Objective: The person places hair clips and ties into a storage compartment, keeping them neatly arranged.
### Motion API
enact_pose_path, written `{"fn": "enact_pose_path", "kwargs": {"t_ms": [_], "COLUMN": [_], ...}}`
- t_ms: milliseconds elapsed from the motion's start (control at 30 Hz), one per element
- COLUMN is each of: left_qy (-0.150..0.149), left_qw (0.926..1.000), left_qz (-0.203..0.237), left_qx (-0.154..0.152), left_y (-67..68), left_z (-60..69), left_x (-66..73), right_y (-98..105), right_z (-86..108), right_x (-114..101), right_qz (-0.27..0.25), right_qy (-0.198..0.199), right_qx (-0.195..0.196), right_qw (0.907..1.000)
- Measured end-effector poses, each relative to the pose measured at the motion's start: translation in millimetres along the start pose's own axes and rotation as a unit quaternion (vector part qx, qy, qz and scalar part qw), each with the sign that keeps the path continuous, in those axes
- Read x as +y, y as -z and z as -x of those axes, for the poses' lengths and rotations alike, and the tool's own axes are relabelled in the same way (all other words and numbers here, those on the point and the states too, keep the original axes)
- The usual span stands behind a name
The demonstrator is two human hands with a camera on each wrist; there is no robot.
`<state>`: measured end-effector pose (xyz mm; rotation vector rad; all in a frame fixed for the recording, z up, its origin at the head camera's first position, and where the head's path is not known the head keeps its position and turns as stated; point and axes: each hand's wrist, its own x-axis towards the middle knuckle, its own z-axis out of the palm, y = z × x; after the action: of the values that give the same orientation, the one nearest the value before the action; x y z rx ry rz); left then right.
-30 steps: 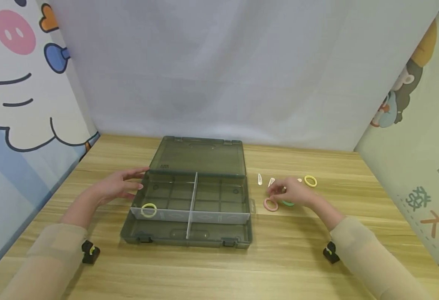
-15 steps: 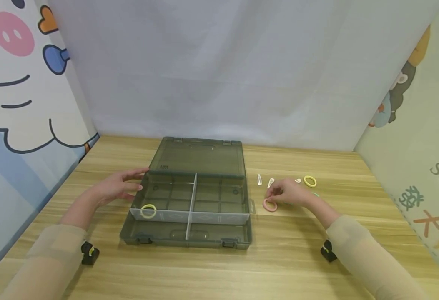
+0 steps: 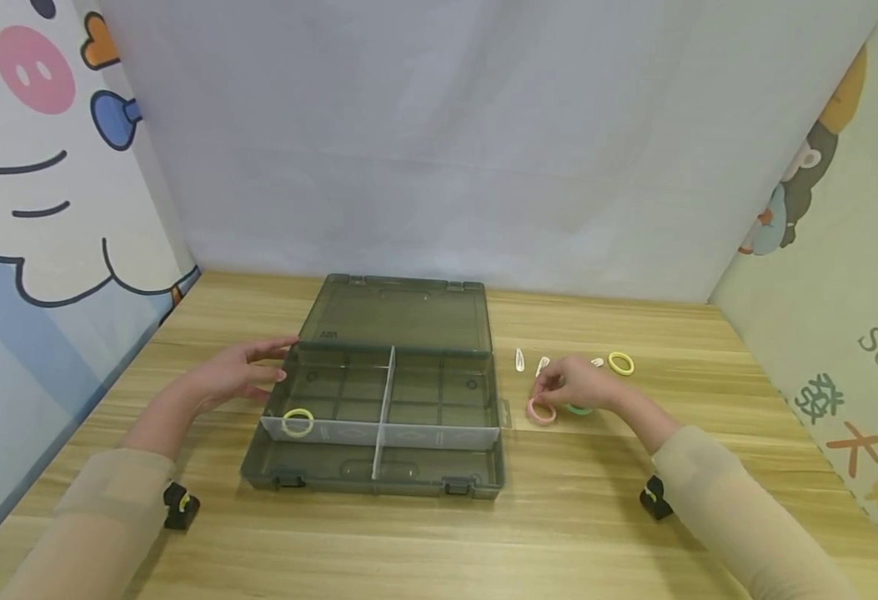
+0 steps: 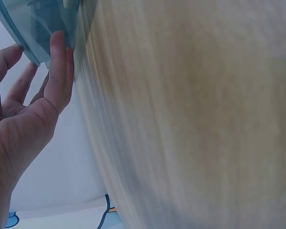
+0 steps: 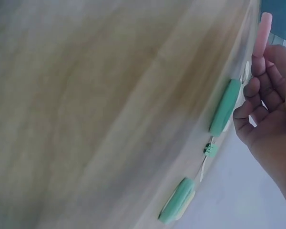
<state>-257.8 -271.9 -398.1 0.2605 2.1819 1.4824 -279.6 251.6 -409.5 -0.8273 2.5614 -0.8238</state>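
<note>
My right hand [image 3: 575, 385] pinches a pink hair tie [image 3: 541, 412] between thumb and finger, to the right of the box. In the right wrist view the pink hair tie [image 5: 263, 34] stands up from the fingertips. My left hand [image 3: 232, 375] has its fingers spread at the left side of a grey see-through box [image 3: 439, 479], touching its edge. The box's lid [image 3: 401, 312] lies back, and pale dividers [image 3: 439, 435] part the inside. A yellow hair tie [image 3: 298, 422] in the box leans by the left divider; which side I cannot tell.
A green hair tie [image 3: 579, 409] shows partly beneath my right hand. White hair clips [image 3: 519, 360] and another yellow hair tie [image 3: 621, 363] lie behind it. The right wrist view shows two green hair ties [image 5: 225, 108] and a small green clip [image 5: 210, 150]. A curtain [image 3: 439, 167] hangs behind the table.
My right fingers have closed on the pink hair tie, which now tilts slightly up. My left hand and the box have stayed where they were.
</note>
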Motion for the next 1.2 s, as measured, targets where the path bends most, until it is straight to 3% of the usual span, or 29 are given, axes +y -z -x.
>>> {"fn": "enact_pose_path", "kwargs": {"t_ms": [633,1200], "left_qy": [-0.002,-0.006], "left_qw": [1.0,1.0], "left_qz": [-0.007,-0.001], "left_qx": [0.0,0.002], "left_y": [-1.2,0.1], "left_z": [0.3,-3.8], "left_x": [1.3,-2.9], "right_y": [15,31], "right_z": [0.6,-4.9], "right_x": [-25,-62], "right_qz": [0.003,-0.004], "right_qy": [0.021,0.054], "right_qx": [0.027,0.06], "right_qw": [0.9994,0.9967]}}
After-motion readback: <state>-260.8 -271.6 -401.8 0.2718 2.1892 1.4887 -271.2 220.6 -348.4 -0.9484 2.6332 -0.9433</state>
